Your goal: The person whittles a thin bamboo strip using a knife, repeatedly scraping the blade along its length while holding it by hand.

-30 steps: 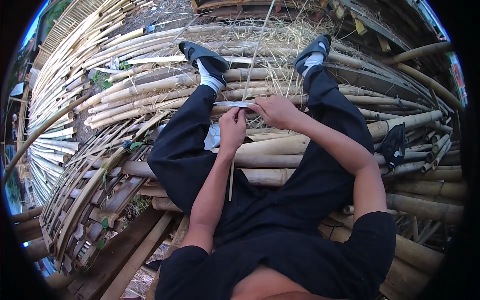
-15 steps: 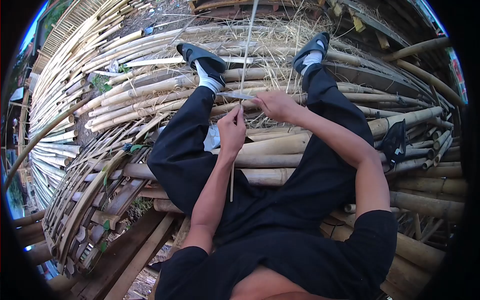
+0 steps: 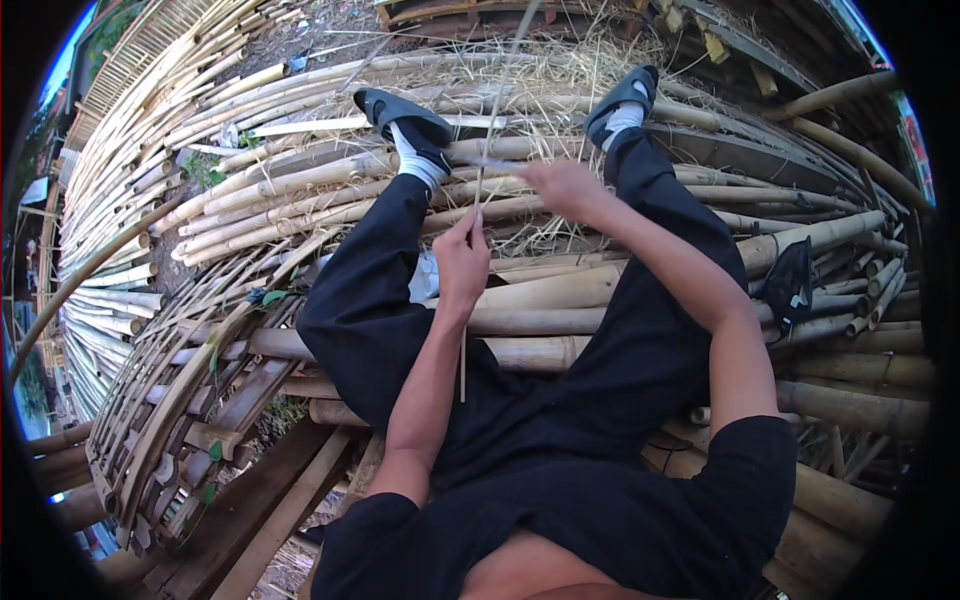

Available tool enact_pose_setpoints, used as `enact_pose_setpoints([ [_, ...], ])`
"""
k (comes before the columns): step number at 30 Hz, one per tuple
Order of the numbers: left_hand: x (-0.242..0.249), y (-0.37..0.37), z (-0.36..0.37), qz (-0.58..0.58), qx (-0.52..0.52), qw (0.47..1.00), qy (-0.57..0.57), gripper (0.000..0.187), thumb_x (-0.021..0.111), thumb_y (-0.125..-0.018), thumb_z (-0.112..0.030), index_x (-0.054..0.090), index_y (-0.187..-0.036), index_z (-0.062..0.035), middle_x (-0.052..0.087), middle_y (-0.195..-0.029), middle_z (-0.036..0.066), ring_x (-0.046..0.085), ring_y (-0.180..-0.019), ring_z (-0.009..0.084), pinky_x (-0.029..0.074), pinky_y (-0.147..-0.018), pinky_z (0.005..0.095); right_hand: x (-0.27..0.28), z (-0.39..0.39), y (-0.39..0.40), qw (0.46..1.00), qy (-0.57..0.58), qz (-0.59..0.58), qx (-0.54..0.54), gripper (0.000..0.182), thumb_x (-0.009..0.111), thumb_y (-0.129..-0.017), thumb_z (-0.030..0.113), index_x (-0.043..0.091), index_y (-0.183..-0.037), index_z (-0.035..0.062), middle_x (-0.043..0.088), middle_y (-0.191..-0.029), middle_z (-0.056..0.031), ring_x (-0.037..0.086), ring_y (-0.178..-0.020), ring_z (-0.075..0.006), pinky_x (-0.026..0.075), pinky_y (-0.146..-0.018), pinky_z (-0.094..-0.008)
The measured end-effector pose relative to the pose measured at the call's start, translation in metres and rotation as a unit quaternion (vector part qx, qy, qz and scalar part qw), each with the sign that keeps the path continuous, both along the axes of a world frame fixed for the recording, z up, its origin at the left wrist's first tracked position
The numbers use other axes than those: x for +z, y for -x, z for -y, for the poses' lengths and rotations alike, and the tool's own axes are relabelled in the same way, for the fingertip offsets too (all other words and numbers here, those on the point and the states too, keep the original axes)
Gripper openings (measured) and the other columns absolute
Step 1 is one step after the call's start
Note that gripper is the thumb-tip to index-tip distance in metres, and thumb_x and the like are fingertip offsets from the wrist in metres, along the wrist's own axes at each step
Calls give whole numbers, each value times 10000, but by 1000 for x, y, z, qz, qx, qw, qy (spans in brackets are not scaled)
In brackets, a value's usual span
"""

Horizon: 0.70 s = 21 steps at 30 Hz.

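Note:
My left hand (image 3: 461, 262) is closed around a long, thin bamboo strip (image 3: 487, 140). The strip runs up and away between my feet, and its short tail hangs below my wrist. Just above and to the right, my right hand (image 3: 566, 190) grips a knife (image 3: 487, 162) whose blade is smeared by motion and points left. That blade lies across the strip, a little above my left fingertips; whether it touches cannot be made out. The knife's handle is hidden in my fist.
Bamboo poles (image 3: 560, 290) lie under and around my legs. Dry shavings (image 3: 560, 130) are scattered between my sandals (image 3: 405, 117). More stacked poles (image 3: 110, 200) stand at the left, near a pile of split bamboo pieces (image 3: 180, 400). A black object (image 3: 789, 283) rests at the right.
My right hand has moved up and slightly right with the knife, farther from my left hand. The strip's far end has swung to the right. My left hand stays almost still.

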State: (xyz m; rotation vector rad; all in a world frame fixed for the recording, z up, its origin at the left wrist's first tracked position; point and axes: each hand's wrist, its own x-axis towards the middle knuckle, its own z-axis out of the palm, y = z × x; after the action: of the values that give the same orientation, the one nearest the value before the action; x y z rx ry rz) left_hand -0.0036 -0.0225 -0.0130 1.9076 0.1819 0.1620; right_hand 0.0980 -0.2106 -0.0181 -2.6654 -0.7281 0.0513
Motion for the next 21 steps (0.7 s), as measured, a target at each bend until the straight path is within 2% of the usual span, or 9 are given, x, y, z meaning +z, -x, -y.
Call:
enact_pose_setpoints([
  [3,-1,-4,1,79,-28,993,-88,125,522,-899,-60,571,-860,48,510,-597,236,478,-509,393,377,-488,402,9,-20,24,997,-19,-33,63,383,385,-965,360,590,-899,42,612,-719,-216,598,-696,-411,459,-624,-513],
  [4,-5,-3,2,77,-27,993,-88,125,522,-899,-60,571,-860,48,510,-597,236,478,-509,393,377,-488,402,5,-19,24,997,-13,-17,71,405,389,-963,379,571,-861,32,606,-699,-218,596,-679,-412,456,-605,-509],
  [6,-12,-5,4,127,-20,987,-99,120,531,-892,-54,586,-861,48,489,-602,232,457,-470,318,362,-478,364,1,-19,22,997,-7,-2,78,431,393,-961,398,553,-824,22,601,-679,-220,595,-662,-412,454,-586,-504],
  [10,-13,-10,6,128,-29,986,-105,109,532,-886,-49,586,-870,44,494,-616,243,436,-487,355,361,-478,367,-3,-15,10,998,5,25,65,435,422,-948,414,551,-800,26,591,-637,-212,588,-623,-414,448,-553,-501],
  [15,-13,-13,3,88,-43,988,-122,113,524,-886,-51,589,-877,40,484,-611,239,423,-470,317,363,-478,356,-12,-9,-6,997,21,40,61,375,459,-932,394,594,-843,56,612,-679,-199,609,-655,-397,461,-563,-499],
  [17,-13,-3,3,82,-50,988,-117,123,522,-892,-57,596,-891,41,487,-605,231,426,-466,282,367,-481,349,-38,9,-32,999,31,40,-10,267,456,-931,317,626,-965,113,644,-771,-171,635,-720,-372,491,-600,-485],
  [19,-15,9,-2,81,-59,988,-119,134,520,-897,-64,602,-904,42,491,-600,223,428,-463,248,371,-484,341,-17,48,-58,991,60,54,-107,256,415,-933,248,633,-1030,156,659,-844,-149,648,-789,-352,513,-661,-471],
  [20,-20,15,-5,56,-33,993,-94,147,523,-900,-71,619,-937,34,512,-615,231,456,-472,285,374,-487,356,1,64,-63,983,125,65,-116,297,364,-945,254,615,-1053,138,657,-907,-157,646,-826,-347,513,-703,-473],
  [21,-15,15,-7,31,-8,997,-68,165,526,-902,-79,635,-970,26,534,-630,239,484,-480,323,377,-489,371,6,71,-73,969,133,4,-210,322,338,-961,283,591,-1086,129,644,-965,-169,626,-879,-372,501,-735,-492],
])
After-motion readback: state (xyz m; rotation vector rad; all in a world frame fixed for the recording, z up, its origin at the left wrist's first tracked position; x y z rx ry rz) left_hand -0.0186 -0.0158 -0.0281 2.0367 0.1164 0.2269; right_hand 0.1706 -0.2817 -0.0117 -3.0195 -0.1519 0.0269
